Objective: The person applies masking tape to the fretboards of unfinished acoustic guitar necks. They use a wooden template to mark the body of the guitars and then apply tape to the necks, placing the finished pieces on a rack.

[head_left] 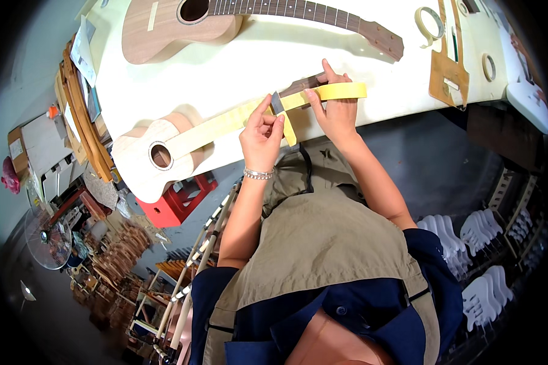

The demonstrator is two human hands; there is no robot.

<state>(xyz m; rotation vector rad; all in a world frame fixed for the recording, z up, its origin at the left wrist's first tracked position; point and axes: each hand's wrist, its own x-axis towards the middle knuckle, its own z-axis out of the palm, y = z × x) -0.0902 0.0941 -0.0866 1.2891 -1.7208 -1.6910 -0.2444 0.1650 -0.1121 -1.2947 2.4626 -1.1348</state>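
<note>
The left hand [262,135] pinches a small metal blade [277,102] between thumb and fingers, the blade standing at its one o'clock against the masked neck. The right hand [333,108] grips a roll of yellow masking tape [342,91] lying at its twelve o'clock, fingers pressed over the strip. A loose tape end [289,129] hangs between the hands. The unfinished pale ukulele [158,155] stretches toward eight o'clock on the white workbench [256,61]; a darker ukulele [182,24] lies at eleven o'clock, well apart
</note>
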